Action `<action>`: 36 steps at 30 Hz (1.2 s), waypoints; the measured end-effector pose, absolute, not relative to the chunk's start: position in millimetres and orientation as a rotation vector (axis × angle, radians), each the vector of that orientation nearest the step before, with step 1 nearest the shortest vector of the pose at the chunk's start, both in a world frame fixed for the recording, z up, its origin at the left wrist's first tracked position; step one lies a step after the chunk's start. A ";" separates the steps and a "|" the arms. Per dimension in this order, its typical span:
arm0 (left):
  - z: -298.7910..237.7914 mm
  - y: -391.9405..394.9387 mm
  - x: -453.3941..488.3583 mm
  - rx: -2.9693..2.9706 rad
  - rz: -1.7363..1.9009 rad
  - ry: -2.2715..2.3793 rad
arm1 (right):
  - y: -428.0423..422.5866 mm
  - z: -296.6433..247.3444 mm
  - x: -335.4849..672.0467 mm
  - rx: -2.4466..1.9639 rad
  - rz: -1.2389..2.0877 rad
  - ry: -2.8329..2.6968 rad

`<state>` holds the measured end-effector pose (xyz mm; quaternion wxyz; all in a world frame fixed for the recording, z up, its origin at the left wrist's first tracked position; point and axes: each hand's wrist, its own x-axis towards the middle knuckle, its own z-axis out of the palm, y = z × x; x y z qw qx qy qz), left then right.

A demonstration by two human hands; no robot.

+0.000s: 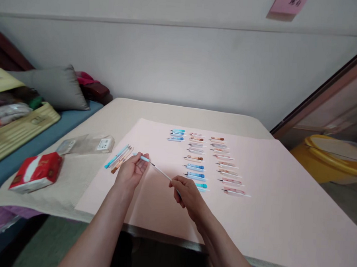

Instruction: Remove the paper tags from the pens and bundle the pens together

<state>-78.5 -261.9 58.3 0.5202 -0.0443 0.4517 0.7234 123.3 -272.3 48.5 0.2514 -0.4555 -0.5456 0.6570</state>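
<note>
My left hand (131,170) is closed with its palm partly turned up, pinching a short light blue pen part (145,159). Thumb and fingers of my right hand (187,194) grip a thin white pen refill (163,173), whose dark tip points at the blue part, close to its end. Something bluish shows under my right fingers, too small to make out. Left of my left hand lies a small bunch of blue and orange-brown pens (121,158). To the right, blue pens (195,175) and pink pens (233,191) lie in columns, with thin white rods beside them.
Pink paper (260,217) covers much of the cream-topped table (179,110). At the left are a clear plastic packet (86,144) and a red tissue pack (37,172). A grey cushion (57,86) rests beyond. A yellow bin (329,159) stands right of the table.
</note>
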 end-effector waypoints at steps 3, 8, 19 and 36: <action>58.1 -262.2 -77.8 -0.100 1.730 1.091 | -272.2 49.1 124.0 -1.242 1.792 -1.482; 59.8 -263.2 -76.0 -0.079 1.728 1.100 | -272.4 50.8 124.6 -1.245 1.798 -1.480; 64.1 -268.4 -63.4 0.187 1.638 1.156 | -271.9 49.7 122.8 -1.303 1.741 -1.533; 57.5 -272.4 -46.6 0.256 1.391 1.189 | -272.7 51.5 124.2 -1.492 0.820 -2.080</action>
